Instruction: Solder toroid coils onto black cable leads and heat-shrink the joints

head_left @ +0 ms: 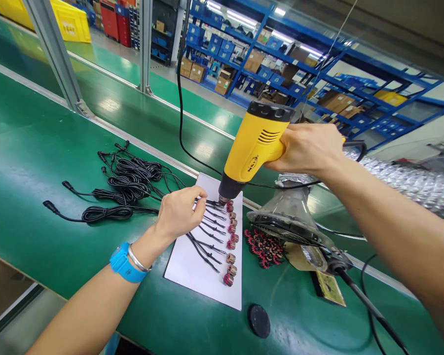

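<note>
My right hand (311, 148) grips a yellow heat gun (253, 145) by its handle, nozzle pointing down at the top of a white board (200, 268). Just left of the nozzle, my left hand (181, 209) has its fingers pinched on one of the black cables (210, 228). Several such cables lie side by side on the board, their thin split ends pointing right. Along the board's right edge runs a column of small copper-wound coils (231, 259) with red parts. The nozzle tip is close to the topmost coil; whether they touch I cannot tell.
Coiled black cables (124, 185) with connectors spread left of the board. Right of it are a pile of small red-and-black parts (264, 246), a clear fume hood (292, 202) on a silver duct (407, 180), a soldering-sponge tray (329, 288) and a black disc (259, 320).
</note>
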{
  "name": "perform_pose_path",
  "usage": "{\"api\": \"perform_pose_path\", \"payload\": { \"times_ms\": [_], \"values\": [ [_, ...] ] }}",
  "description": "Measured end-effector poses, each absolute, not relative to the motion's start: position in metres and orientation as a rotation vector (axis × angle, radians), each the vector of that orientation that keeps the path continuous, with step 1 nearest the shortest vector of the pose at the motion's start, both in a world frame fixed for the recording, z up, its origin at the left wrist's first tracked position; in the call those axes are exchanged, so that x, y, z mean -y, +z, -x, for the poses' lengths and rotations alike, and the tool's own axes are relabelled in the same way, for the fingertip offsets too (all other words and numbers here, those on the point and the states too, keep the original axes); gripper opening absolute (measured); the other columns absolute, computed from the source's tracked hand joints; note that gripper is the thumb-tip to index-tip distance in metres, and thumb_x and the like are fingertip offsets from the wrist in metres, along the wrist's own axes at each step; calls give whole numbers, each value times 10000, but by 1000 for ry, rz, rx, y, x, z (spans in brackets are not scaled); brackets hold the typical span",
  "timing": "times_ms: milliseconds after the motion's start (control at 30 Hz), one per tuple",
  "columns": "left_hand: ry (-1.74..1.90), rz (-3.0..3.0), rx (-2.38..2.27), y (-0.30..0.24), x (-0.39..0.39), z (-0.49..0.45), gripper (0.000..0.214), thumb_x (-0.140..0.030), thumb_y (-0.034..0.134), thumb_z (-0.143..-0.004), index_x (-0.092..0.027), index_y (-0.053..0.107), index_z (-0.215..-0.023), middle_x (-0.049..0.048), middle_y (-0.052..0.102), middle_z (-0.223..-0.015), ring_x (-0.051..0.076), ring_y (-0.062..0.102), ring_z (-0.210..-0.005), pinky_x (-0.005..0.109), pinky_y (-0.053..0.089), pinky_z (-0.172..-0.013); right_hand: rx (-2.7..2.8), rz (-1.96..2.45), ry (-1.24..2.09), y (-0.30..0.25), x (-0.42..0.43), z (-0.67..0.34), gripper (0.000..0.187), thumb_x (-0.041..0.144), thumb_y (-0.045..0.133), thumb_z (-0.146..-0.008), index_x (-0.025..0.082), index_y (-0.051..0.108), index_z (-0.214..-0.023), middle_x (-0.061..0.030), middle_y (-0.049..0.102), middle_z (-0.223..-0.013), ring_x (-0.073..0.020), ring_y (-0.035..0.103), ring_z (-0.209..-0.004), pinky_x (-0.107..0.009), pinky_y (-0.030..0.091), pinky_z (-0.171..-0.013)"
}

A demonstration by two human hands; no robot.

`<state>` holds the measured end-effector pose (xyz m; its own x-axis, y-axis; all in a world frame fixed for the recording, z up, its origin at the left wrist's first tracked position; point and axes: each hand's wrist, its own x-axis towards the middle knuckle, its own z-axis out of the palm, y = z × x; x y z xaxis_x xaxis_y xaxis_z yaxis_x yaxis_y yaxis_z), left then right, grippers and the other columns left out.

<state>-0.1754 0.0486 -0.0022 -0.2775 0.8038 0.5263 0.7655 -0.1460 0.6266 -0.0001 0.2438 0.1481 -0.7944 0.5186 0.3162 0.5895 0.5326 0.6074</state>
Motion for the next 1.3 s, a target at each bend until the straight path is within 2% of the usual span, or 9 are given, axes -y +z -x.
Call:
{"api": "perform_pose_path", "payload": {
  "times_ms": [333,933,1300],
  "values": [
    [1426,-1879,-2036,-3,-48,176,160,-175,535,-820,-184,690,-858,-19,624,-595,116,564,-535,230,386,-509,2678,991,-1097,149,-248,0,438,616,552,-611,185,530,-685,-28,554,-628,-148,476,-533,-237,140,-466],
    [1429,-1865,-2030,-1,-47,177,165,-176,530,-820,-181,691,-857,-24,609,-581,110,529,-511,234,361,-502,2717,1026,-1139,153,-257,7,428,586,561,-633,173,544,-746,-34,609,-687,-140,464,-547,-249,136,-500],
    [1449,-1850,-2019,0,-47,177,154,-174,540,-816,-183,688,-858,-28,598,-582,109,526,-512,236,353,-509,2705,1076,-1197,158,-260,9,429,586,566,-626,185,569,-775,-45,642,-742,-181,521,-611,-250,171,-517]
  ]
}}
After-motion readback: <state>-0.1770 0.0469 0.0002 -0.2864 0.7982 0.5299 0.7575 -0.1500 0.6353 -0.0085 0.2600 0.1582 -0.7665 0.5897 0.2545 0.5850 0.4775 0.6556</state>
